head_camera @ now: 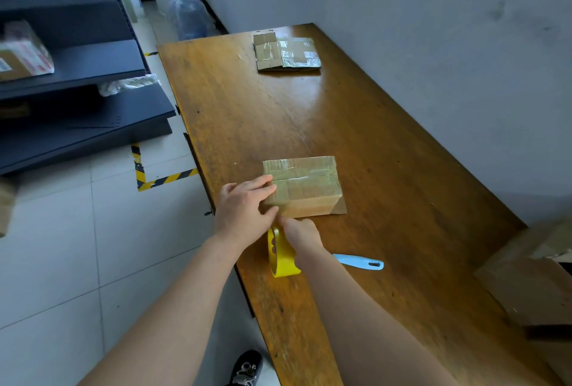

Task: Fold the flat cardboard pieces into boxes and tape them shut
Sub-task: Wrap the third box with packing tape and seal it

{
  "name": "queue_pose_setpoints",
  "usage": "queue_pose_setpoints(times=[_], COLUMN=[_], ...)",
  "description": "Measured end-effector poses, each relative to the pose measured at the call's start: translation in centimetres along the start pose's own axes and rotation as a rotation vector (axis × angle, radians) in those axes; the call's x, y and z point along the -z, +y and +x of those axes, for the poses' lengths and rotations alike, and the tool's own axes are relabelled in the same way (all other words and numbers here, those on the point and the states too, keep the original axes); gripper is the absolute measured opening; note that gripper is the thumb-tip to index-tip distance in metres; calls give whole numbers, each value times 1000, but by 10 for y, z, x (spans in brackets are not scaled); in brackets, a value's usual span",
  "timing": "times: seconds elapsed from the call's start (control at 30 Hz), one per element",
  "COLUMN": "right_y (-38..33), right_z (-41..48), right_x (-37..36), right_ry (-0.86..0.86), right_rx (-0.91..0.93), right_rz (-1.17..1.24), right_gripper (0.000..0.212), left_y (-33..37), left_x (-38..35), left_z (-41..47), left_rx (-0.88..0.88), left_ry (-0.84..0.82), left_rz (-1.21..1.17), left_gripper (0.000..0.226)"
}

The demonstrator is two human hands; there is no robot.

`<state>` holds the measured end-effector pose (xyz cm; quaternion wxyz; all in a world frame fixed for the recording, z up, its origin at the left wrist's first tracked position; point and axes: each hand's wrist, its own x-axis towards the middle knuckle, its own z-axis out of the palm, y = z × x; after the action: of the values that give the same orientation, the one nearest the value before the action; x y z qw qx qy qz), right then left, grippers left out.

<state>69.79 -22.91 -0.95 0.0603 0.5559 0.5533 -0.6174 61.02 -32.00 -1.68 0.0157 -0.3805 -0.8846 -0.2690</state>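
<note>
A long brown wooden desk (387,169) runs beside a grey wall. Near us sits the small brown cardboard box (305,189), folded and largely taped. Our left hand (244,210) presses it, grip released, and our right hand (301,232) grips the yellow tape dispenser (283,257) at its corner. Flat cardboard pieces (286,52) wait at the far end. Our right fingertips are hidden, as is the light-blue plastic handle's (359,261) working end.

A: What is held on the brown wooden desk (371,144)?
B: A small taped brown cardboard box (305,187) is pressed by the left hand (244,209); a yellow tape dispenser (282,257) is gripped by the right hand (299,232).
A: Farther off?
B: There, flattened cardboard pieces (286,52) are stacked.
</note>
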Motion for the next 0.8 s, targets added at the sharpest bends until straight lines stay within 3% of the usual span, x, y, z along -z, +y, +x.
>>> queue_pose_setpoints(times=[0.13, 0.23, 0.43, 0.53, 0.7, 0.8], right_y=[7, 24, 38, 36, 32, 32], right_z=[-2, -3, -8, -9, -8, -7], right_x=[-5, -3, 8, 7, 10, 11], right_ry=[48, 32, -18, -31, -14, -7], right_rx=[148, 273, 380, 402, 399, 409], right_rz=[-45, -116, -63, -73, -88, -111], right_gripper=[50, 56, 17, 14, 23, 28], left_y=[0, 1, 4, 5, 3, 7], left_x=[-1, -4, -6, -7, -13, -17], left_z=[5, 9, 14, 14, 4, -13], left_rx=[-27, -70, -97, -80, 34, 360], left_ry=[29, 46, 16, -15, -45, 30], left_rz=[59, 109, 134, 97, -214, -484], left_gripper=[44, 43, 43, 42, 55, 46])
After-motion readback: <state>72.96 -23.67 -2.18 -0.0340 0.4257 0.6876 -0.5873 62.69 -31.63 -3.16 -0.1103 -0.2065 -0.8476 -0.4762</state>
